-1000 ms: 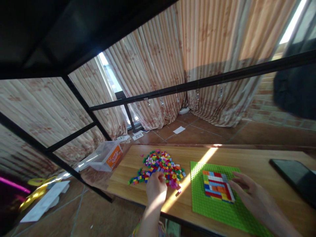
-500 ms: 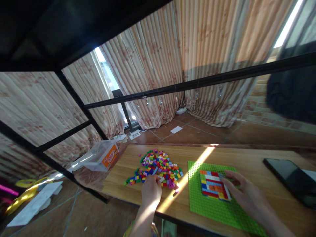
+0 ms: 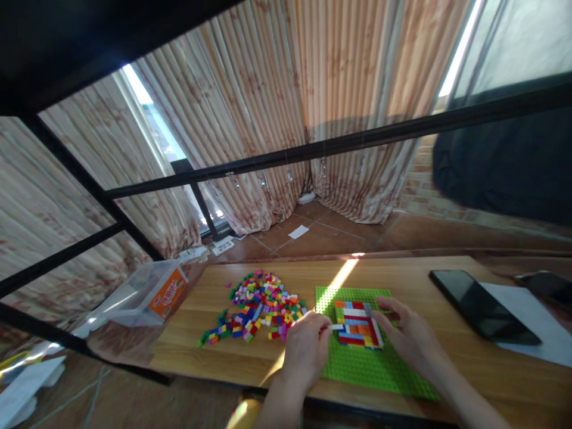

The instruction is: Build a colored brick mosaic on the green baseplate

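Note:
My left hand (image 3: 308,342) is closed in a pinch on a small white brick (image 3: 335,327), which is over the left edge of a brick build. The build (image 3: 357,325) is a flat block of red, blue, white, orange and yellow bricks on a green baseplate (image 3: 379,372). My right hand (image 3: 404,328) is at the build's upper right, its thumb and fingers apart, the tips close to a greyish piece (image 3: 368,310). I cannot tell whether they touch it.
A pile of loose coloured bricks (image 3: 257,304) lies left of the baseplate on the wooden table (image 3: 214,363). A phone (image 3: 482,307) rests partly on white paper (image 3: 547,336) at right. A clear plastic box (image 3: 138,292) stands beyond the table's left end. A black metal bar (image 3: 286,156) crosses behind.
My left hand has moved right from the brick pile to the build, carrying the white brick. My right hand stays by the build. The view has turned to the right.

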Tool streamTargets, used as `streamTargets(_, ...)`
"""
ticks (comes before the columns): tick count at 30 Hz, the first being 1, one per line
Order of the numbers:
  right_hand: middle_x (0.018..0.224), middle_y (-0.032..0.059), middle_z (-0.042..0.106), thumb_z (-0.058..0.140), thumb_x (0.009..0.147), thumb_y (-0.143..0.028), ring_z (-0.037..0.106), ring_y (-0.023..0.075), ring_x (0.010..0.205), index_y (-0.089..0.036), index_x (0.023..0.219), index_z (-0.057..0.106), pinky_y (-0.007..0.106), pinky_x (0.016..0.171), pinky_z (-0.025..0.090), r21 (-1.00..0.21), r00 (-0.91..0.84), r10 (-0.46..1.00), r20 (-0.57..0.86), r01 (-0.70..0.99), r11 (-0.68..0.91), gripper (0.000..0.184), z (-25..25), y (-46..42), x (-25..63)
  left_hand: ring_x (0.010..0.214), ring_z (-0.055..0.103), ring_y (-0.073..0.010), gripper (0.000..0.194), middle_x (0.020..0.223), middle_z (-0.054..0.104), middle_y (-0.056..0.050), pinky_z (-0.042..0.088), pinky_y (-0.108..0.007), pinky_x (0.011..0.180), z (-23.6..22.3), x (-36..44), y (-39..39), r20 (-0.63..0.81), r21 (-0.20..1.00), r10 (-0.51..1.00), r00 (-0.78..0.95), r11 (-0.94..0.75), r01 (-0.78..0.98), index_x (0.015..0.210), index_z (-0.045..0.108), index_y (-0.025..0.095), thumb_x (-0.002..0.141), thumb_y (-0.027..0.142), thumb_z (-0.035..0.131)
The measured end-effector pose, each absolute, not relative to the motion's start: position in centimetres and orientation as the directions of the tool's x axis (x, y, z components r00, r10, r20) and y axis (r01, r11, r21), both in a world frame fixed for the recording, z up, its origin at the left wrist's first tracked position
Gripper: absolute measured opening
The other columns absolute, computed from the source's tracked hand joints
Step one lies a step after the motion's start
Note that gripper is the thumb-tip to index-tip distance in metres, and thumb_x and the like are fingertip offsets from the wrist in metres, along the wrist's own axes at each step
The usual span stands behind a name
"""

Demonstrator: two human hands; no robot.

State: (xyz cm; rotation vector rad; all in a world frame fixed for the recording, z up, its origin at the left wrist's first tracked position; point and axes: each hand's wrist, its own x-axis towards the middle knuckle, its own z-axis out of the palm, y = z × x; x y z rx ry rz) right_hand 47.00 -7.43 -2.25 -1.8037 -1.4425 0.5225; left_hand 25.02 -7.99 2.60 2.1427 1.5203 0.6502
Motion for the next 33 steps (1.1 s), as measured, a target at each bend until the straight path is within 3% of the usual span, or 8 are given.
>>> streamTargets(8, 0.096, 0.0089, 0.069, 0.048, 0.077, -0.04, 0.066, 0.0199, 0.074, -0.018, 0.105, 0.062, 0.033, 0.065, 0.049, -0.743, 0.27, 0.951, 0.151, 0.665, -0.071, 0.038, -1.8, -7.9, 46.3, 0.082, 0.059, -0.0151, 0.016, 0.087, 0.067, 0.0, 0.042, -0.025, 0.074, 2.0, 27.6, -6.8, 0.125, 0.541, 0.909, 0.398, -0.399, 0.74, 0.084, 0.065, 0.024, 0.08, 0.019, 0.051)
streamTargets(19, 0.103, 0.0093, 0.067, 0.047, 0.08, -0.037, 0.064, 0.0215, 0.083, -0.018, 0.107, 0.061, 0.033, 0.07, 0.049, -0.724, 0.202, 0.969, 0.142, 0.688, -0.037, 0.036, -1.3, -8.2, 45.4, 0.076, 0.058, -0.0143, 0.011, 0.079, 0.065, 0.001, 0.039, -0.024, 0.068, 1.0, 27.8, -6.7, 0.091, 0.585, 0.971, 0.222, -0.232, 0.777, 0.083, 0.06, 0.022, 0.077, 0.018, 0.052)
streamTargets(26, 0.1, 0.0095, 0.066, 0.047, 0.08, -0.038, 0.064, 0.022, 0.084, -0.018, 0.106, 0.061, 0.035, 0.075, 0.048, -0.705, 0.209, 0.96, 0.185, 0.709, -0.019, 0.036, -1.8, -8.2, 45.2, 0.08, 0.061, -0.015, 0.029, 0.082, 0.068, 0.001, 0.043, -0.025, 0.072, 0.3, 27.7, -7.1, 0.066, 0.672, 0.987, 0.148, -0.154, 0.724, 0.104, 0.059, 0.024, 0.078, 0.015, 0.047)
streamTargets(33, 0.098, 0.0094, 0.065, 0.048, 0.08, -0.036, 0.064, 0.0212, 0.082, -0.017, 0.107, 0.061, 0.034, 0.073, 0.048, -0.682, 0.202, 0.962, 0.185, 0.731, -0.022, 0.036, -1.9, -8.3, 44.9, 0.08, 0.062, -0.0159, 0.03, 0.083, 0.069, 0.0, 0.044, -0.026, 0.073, -0.3, 28.2, -7.0, 0.094, 0.703, 0.989, 0.117, -0.149, 0.695, 0.106, 0.058, 0.024, 0.079, 0.017, 0.047)
